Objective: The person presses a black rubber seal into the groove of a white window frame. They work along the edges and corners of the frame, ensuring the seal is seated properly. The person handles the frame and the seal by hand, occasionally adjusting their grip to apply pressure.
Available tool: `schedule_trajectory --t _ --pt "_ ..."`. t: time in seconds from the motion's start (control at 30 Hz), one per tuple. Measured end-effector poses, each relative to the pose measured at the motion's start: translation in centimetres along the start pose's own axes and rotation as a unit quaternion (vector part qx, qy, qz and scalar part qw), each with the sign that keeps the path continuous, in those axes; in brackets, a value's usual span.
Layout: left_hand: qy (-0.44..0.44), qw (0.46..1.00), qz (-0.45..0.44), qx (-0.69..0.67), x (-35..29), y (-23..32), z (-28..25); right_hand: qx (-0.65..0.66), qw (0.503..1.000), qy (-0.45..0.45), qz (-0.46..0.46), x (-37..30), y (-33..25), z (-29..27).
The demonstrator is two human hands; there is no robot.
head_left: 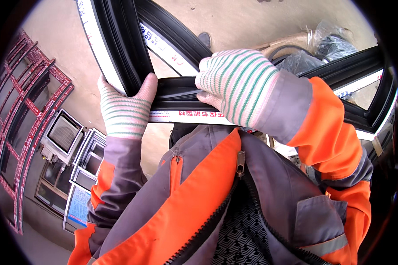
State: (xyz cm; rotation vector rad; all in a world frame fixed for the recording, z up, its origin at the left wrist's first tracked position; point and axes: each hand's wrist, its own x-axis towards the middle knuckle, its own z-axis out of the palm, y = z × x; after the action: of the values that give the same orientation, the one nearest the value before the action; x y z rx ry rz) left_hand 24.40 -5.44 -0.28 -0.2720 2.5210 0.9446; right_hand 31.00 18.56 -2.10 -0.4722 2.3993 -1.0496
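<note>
A black window frame (174, 90) with grooved bars spans the view in front of my body. White protective film with coloured print (185, 116) covers its outer sides. My left hand (127, 108), in a white knit glove with green stripes, grips the frame's near left corner. Its thumb lies against the inner side of the corner, and the fingers go out of sight around the outside. On the near bar rests my right hand (239, 86), in a matching glove, with its fingers curled into a closed grip. Whatever those fingers pinch against the groove is hidden.
Dark red-and-white wrapped frames (31, 106) stand at the left. Near them are a boxy white-rimmed unit (63, 132) and a blue printed board (78, 205). Clear plastic wrapping (334, 46) and black coiled strip (287, 49) lie on the floor beyond the frame.
</note>
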Motion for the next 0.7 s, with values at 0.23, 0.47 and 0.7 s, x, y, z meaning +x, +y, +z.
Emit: schedule_trajectory --t 0.23,0.47,0.7 --pt "0.027 0.995 -0.047 0.079 1.7 0.3 0.4 0.008 0.999 -0.029 0.026 0.4 -0.1 -0.5" --pt "0.03 0.979 -0.137 0.148 1.6 2.1 0.3 0.023 0.997 -0.037 0.057 -0.2 -0.5 -0.5" --pt "0.021 0.968 -0.119 0.221 2.3 1.7 0.1 0.037 0.99 -0.056 0.128 -2.7 0.1 -2.8"
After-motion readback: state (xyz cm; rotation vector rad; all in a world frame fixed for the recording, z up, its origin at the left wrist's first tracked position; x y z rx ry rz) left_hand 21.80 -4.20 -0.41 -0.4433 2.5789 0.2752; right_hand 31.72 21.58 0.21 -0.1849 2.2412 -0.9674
